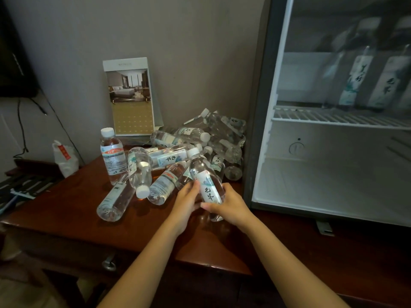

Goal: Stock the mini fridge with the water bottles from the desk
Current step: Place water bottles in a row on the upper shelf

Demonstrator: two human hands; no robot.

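A clear water bottle (205,178) with a white label and white cap is tilted above the dark wooden desk (73,210). My right hand (229,204) grips its lower half and my left hand (185,202) holds its left side. Behind them lies a pile of several water bottles (191,141), and one bottle with a red label (112,155) stands upright. The mini fridge (333,152) stands open on the right, with bottles (364,83) standing on its wire shelf (333,117). Below that shelf the fridge compartment holds nothing.
A standing calendar card (130,96) leans against the wall behind the pile. A white plastic bag (64,160) sits at the desk's left edge, with cables (21,127) hanging beside it. A key (109,262) hangs from the desk drawer.
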